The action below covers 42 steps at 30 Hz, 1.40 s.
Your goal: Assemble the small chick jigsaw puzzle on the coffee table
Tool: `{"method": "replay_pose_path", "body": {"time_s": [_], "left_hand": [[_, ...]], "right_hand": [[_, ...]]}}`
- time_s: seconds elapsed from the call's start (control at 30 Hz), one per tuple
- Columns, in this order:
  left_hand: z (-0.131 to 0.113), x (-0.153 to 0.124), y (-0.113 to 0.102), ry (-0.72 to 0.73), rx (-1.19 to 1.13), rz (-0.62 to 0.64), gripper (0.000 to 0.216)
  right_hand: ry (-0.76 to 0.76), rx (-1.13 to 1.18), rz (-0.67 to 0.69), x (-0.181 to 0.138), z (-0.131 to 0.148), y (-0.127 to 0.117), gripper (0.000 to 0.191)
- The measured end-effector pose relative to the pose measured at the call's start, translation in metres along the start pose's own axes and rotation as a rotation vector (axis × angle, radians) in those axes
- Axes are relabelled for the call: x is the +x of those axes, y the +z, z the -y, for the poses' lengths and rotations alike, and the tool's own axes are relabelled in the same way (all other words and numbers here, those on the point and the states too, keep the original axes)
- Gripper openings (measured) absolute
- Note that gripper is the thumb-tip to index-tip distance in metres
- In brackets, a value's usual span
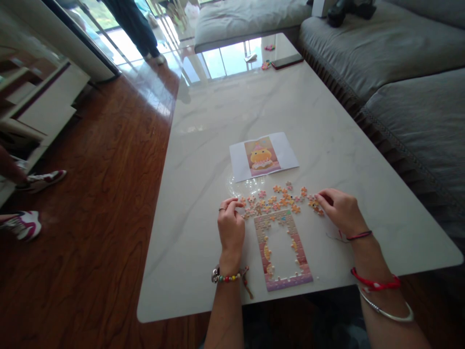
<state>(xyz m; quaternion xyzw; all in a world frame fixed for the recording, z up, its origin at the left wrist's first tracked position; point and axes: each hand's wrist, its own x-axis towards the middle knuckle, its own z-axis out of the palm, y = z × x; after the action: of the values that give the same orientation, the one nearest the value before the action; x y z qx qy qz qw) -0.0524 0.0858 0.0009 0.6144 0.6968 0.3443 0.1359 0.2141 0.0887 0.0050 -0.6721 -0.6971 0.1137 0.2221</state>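
A jigsaw puzzle frame (306, 265) lies near the table's front edge, its border joined and its middle showing bare table. Loose puzzle pieces (285, 199), mostly orange, pink and beige, are scattered just beyond it. At the left end of these pieces, my left hand (231, 228) rests with loosely bent fingers and nothing visible in them. My right hand (339, 209) is at the right end, thumb and forefinger pinched at a puzzle piece (311, 198) that the fingertips partly cover. Farther back lies a creased paper sheet (238, 162) with a printed picture of a yellow character and a cake.
A dark phone (286, 61) and small colourful items (266, 64) lie at the far end of the white marbled table (203, 194). A grey sofa (410, 97) runs along the right. Other people's legs (136, 29) and shoes (27, 226) show at left.
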Motion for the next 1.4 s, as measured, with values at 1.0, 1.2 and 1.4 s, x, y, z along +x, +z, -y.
{"method": "replay_pose_path", "body": {"time_s": [1.0, 1.2, 1.4], "left_hand": [[-0.001, 0.0008, -0.0003, 0.015, 0.035, 0.026, 0.028], [-0.0008, 0.0013, 0.0004, 0.028, 0.031, 0.025, 0.028], [-0.0006, 0.0015, 0.0007, 0.034, 0.029, 0.027, 0.027]], "right_hand": [[0.019, 0.022, -0.013, 0.0013, -0.0025, -0.0014, 0.02], [0.028, 0.026, -0.013, 0.0012, -0.004, -0.0021, 0.019], [0.041, 0.024, -0.021, 0.0018, -0.0032, -0.0044, 0.018]]}}
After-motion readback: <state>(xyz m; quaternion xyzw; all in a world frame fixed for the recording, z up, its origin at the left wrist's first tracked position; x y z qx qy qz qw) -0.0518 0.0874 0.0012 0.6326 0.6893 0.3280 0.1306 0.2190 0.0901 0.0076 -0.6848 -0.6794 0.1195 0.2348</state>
